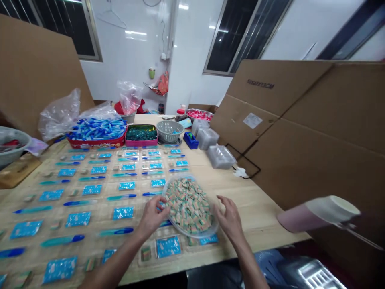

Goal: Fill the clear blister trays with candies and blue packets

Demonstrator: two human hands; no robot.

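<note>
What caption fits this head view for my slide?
Left hand, right hand at an oval clear tray of striped pieces.

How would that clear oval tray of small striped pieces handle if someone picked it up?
The clear plastic tray looks thin, so it would probably flex slightly under its load. The small striped pieces lie in a loose heap, so they would likely slide or spill if it tilted.

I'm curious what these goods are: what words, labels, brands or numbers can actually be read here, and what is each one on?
Dark print on the cardboard sheet: too blurred to read whole; the end looks like "CM".
White paper label on the cardboard sheet: too small to read.
Blue packets on the table: their print is too small to read.
Nothing else shows readable text.
</note>
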